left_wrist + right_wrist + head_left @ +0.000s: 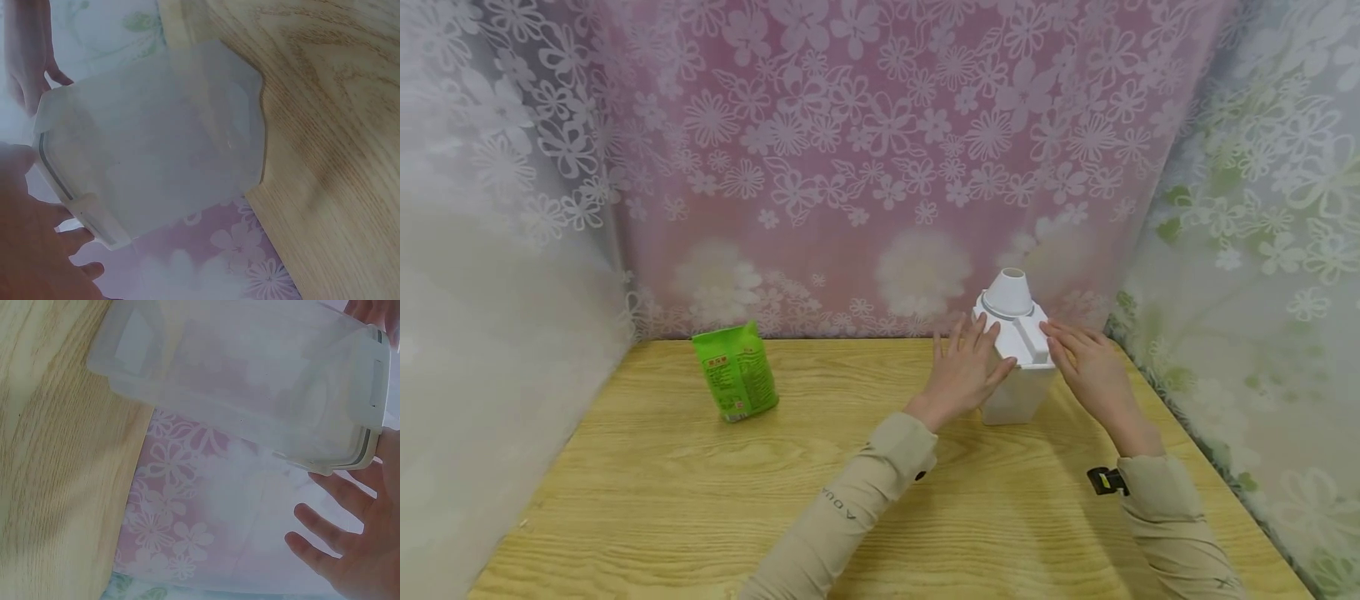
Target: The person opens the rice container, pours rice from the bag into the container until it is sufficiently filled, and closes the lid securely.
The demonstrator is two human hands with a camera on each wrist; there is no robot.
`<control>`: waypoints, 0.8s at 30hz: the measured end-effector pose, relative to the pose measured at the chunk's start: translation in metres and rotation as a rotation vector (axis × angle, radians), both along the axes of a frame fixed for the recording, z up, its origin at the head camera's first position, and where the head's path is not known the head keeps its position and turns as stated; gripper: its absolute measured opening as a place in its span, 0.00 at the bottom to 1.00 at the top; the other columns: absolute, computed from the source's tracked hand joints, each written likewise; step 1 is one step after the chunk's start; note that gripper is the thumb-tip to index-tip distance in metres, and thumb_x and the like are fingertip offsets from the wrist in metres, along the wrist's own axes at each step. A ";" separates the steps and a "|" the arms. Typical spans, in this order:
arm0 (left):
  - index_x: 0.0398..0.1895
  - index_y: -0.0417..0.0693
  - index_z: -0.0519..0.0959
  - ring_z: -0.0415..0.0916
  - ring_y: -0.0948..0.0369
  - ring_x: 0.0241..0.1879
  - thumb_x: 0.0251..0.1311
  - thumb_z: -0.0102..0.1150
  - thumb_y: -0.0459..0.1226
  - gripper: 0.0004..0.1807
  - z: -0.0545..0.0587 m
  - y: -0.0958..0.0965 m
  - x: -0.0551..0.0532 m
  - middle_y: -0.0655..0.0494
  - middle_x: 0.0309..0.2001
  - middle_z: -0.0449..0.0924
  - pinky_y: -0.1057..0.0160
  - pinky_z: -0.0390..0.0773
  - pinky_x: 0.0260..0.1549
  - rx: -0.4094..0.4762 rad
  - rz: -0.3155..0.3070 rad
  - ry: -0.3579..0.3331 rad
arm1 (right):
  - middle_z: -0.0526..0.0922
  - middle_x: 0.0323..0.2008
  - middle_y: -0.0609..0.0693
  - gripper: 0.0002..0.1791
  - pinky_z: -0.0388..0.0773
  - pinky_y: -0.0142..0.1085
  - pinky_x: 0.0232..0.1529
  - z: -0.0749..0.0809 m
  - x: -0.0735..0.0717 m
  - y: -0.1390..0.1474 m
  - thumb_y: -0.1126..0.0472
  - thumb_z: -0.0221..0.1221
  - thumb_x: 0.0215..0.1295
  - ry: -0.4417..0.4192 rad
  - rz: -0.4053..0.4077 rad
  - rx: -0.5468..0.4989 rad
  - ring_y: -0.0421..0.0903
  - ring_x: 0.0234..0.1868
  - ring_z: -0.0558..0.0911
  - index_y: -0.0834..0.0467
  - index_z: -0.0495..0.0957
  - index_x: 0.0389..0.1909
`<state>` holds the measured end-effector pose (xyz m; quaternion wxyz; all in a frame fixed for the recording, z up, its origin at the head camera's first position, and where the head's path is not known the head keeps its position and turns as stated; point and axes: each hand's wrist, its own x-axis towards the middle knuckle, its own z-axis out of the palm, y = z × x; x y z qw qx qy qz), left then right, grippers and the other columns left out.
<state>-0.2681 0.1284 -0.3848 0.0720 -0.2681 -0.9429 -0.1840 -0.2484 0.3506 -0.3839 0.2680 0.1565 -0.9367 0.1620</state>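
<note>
A translucent plastic container [1013, 398] stands upright on the table, its white lid [1017, 337] on top. A white cone-shaped piece [1009, 293] with a round opening sits at the lid's far end. My left hand [964, 371] touches the lid's left side with spread fingers. On the right side, my right hand [1093, 371] lies against the lid's edge with fingers extended. The left wrist view shows the see-through container wall [150, 144] with no contents visible. In the right wrist view, the right hand's fingers [344, 497] are spread beside the lid's rim.
A green printed pouch [737, 373] stands upright on the left part of the wooden table [700, 508]. A pink flowered curtain [850, 167] hangs behind the table's back edge. Pale flowered sheets [1262, 250] close off both sides.
</note>
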 end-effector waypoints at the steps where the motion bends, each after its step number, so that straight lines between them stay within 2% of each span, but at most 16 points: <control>1: 0.82 0.59 0.52 0.34 0.52 0.81 0.77 0.31 0.62 0.36 0.001 -0.001 0.000 0.57 0.82 0.43 0.37 0.40 0.75 -0.004 0.001 0.003 | 0.77 0.64 0.64 0.21 0.66 0.65 0.61 0.000 0.000 -0.001 0.56 0.49 0.81 -0.002 -0.001 0.001 0.69 0.61 0.73 0.63 0.77 0.64; 9: 0.82 0.59 0.53 0.34 0.51 0.81 0.77 0.33 0.62 0.36 0.002 -0.011 -0.001 0.57 0.82 0.44 0.36 0.39 0.74 -0.007 0.000 -0.013 | 0.78 0.63 0.64 0.21 0.67 0.64 0.61 0.002 0.003 -0.010 0.56 0.50 0.80 0.005 0.010 0.012 0.69 0.60 0.74 0.63 0.77 0.64; 15: 0.81 0.60 0.55 0.38 0.48 0.81 0.76 0.35 0.62 0.36 0.001 -0.023 0.002 0.57 0.82 0.45 0.35 0.41 0.74 0.012 -0.017 -0.017 | 0.79 0.62 0.63 0.20 0.69 0.65 0.57 0.005 0.008 -0.019 0.56 0.51 0.79 0.010 0.014 0.011 0.69 0.57 0.74 0.62 0.78 0.63; 24: 0.80 0.59 0.57 0.34 0.48 0.81 0.75 0.38 0.63 0.36 0.001 -0.033 0.006 0.56 0.81 0.47 0.33 0.42 0.73 0.048 -0.027 -0.022 | 0.78 0.63 0.62 0.20 0.71 0.65 0.55 0.004 0.011 -0.027 0.56 0.53 0.78 0.007 0.015 0.010 0.68 0.56 0.75 0.62 0.78 0.63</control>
